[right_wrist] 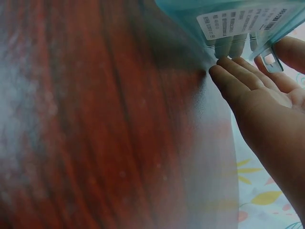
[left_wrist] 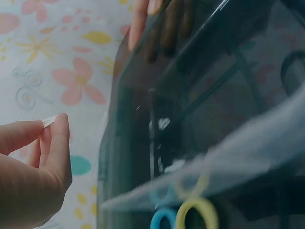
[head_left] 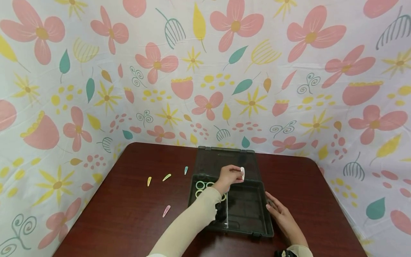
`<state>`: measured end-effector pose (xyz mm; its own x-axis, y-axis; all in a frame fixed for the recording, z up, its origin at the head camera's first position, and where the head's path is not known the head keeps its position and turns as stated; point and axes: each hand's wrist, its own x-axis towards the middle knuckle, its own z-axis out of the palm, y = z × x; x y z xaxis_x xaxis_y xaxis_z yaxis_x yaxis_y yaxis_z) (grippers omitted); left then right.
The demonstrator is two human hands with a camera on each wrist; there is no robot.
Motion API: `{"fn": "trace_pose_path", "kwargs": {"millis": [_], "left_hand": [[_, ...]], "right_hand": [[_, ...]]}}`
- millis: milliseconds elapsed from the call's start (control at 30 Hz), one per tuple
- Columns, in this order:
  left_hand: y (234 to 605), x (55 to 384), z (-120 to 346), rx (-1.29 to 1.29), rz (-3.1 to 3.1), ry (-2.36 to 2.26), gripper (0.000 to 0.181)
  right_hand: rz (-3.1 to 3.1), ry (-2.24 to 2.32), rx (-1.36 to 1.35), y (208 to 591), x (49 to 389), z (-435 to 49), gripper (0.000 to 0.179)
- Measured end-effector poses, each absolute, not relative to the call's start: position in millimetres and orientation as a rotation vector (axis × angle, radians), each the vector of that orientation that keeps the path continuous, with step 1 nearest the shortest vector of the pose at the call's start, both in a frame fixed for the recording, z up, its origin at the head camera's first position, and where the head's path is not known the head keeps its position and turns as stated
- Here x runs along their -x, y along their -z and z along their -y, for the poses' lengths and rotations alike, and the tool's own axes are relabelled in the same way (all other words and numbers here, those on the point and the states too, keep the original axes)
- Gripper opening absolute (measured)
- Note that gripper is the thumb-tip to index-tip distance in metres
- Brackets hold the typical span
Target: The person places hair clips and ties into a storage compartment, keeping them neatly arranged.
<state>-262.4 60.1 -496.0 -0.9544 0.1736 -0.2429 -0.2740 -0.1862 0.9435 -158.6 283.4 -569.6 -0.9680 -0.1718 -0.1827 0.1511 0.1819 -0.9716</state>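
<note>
My left hand pinches a small white hair clip between thumb and fingertips, above the back of an open plastic box. In the left wrist view the white hair clip shows only partly between the fingers. The box is dark and see-through, split by a clear divider. Pale green and yellow rings lie in its left section, partly hidden by my left arm. My right hand rests against the box's right wall, with straight fingers touching it near a labelled side.
Left of the box, several snap hair clips lie apart on the dark red table: yellow, yellow-green, blue and pink. The box's lid lies back toward the flowered cloth.
</note>
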Motion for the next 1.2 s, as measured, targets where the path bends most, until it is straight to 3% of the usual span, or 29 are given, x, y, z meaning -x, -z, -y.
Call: {"fn": "trace_pose_path", "kwargs": {"millis": [767, 1200], "left_hand": [[540.9, 238.8, -140.0, 0.444, -1.988, -2.052, 0.016], [547.4, 240.0, -146.9, 0.517, -2.113, -2.008, 0.015]], "right_hand": [[-2.194, 1.892, -0.005, 569.4, 157.7, -282.6, 0.06], [-2.173, 1.937, -0.023, 568.7, 156.0, -280.3, 0.059]]}}
